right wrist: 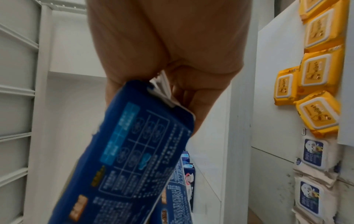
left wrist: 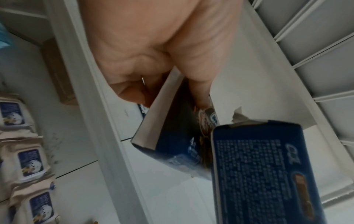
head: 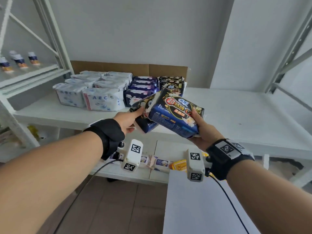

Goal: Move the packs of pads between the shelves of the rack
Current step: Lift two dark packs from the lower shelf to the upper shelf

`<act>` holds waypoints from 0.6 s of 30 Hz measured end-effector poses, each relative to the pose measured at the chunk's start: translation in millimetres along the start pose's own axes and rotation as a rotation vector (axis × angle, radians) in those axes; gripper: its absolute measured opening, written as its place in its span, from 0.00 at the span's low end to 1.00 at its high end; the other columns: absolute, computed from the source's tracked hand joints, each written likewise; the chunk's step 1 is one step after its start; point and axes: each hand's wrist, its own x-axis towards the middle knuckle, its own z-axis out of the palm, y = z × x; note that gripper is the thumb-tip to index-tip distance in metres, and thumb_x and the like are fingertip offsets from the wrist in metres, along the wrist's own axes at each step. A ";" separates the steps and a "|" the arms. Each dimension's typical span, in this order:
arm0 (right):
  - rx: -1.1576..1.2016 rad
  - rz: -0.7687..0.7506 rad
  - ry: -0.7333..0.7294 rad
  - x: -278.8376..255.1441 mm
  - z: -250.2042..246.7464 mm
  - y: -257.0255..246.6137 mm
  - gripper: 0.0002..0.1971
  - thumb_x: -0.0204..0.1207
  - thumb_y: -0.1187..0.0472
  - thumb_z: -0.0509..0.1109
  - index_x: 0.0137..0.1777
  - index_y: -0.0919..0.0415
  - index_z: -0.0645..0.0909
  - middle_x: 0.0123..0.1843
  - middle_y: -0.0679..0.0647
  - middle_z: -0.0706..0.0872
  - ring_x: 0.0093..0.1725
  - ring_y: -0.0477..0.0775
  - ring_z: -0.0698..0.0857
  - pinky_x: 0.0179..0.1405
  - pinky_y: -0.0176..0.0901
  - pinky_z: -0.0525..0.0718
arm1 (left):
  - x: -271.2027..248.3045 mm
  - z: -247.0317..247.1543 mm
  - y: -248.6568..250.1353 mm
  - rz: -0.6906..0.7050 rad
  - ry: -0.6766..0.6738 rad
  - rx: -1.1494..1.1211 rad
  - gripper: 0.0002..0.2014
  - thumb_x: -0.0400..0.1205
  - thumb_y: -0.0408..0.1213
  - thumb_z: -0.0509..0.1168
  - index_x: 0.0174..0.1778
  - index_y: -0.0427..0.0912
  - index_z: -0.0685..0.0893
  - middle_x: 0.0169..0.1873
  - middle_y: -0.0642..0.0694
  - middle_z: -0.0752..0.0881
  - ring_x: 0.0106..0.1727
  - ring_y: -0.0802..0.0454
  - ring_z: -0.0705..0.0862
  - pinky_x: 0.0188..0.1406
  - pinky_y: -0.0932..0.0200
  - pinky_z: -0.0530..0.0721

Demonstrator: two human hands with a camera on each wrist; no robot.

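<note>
Packs of pads fill both hands: the left hand (head: pixel 127 119) grips one dark pack (head: pixel 143 114), the right hand (head: pixel 200 127) another (head: pixel 175 114), overlapping above the shelf (head: pixel 236 112) edge. Best to separate them first, then set each flat beside the stocked rows (head: pixel 118 88).

even, soft daylight fills the head view, with faint shadows and no harsh glare. rack posts (head: pixel 55 36) bow at the wide-angle edges. both wrist views are dimmer; the dark blue pack (right wrist: pixel 134 151) and the palms are smeared by blur.
</note>
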 end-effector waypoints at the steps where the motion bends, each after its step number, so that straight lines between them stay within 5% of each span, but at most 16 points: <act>1: -0.001 -0.013 0.025 1.4 1.6 -0.3 0.26 0.73 0.44 0.69 0.61 0.64 0.77 0.57 0.61 0.88 0.50 0.58 0.88 0.40 0.50 0.87 | 7.5 -0.5 5.7 -0.006 -0.038 0.006 0.16 0.73 0.53 0.73 0.39 0.44 0.78 0.41 0.44 0.83 0.38 0.51 0.77 0.33 0.62 0.73; 5: -0.045 -0.073 0.073 5.9 -3.7 -12.9 0.42 0.59 0.41 0.74 0.68 0.69 0.75 0.64 0.64 0.85 0.63 0.62 0.84 0.63 0.59 0.82 | 30.2 15.1 28.9 -0.001 -0.182 -0.017 0.14 0.74 0.47 0.73 0.48 0.43 0.81 0.44 0.46 0.86 0.42 0.52 0.83 0.37 0.62 0.80; 9: -0.025 -0.104 -0.014 15.8 -17.9 -31.6 0.35 0.63 0.51 0.74 0.68 0.70 0.75 0.64 0.65 0.85 0.58 0.61 0.86 0.55 0.52 0.85 | 47.8 38.1 48.0 0.053 -0.205 0.050 0.20 0.73 0.43 0.75 0.57 0.39 0.81 0.52 0.42 0.87 0.48 0.49 0.86 0.44 0.57 0.85; 13: -0.041 -0.156 -0.047 34.6 -29.5 -53.2 0.24 0.68 0.61 0.73 0.64 0.69 0.77 0.61 0.65 0.87 0.53 0.60 0.89 0.46 0.49 0.89 | 72.0 56.8 76.9 0.146 -0.195 0.249 0.27 0.72 0.39 0.77 0.63 0.30 0.80 0.58 0.36 0.87 0.59 0.40 0.86 0.63 0.43 0.83; 18: -0.042 -0.246 0.020 73.9 -37.8 -75.4 0.18 0.73 0.74 0.68 0.63 0.68 0.78 0.59 0.66 0.87 0.54 0.64 0.88 0.47 0.54 0.89 | 117.0 80.6 115.3 0.348 -0.174 0.605 0.25 0.75 0.42 0.74 0.64 0.31 0.80 0.56 0.35 0.86 0.57 0.38 0.86 0.60 0.42 0.84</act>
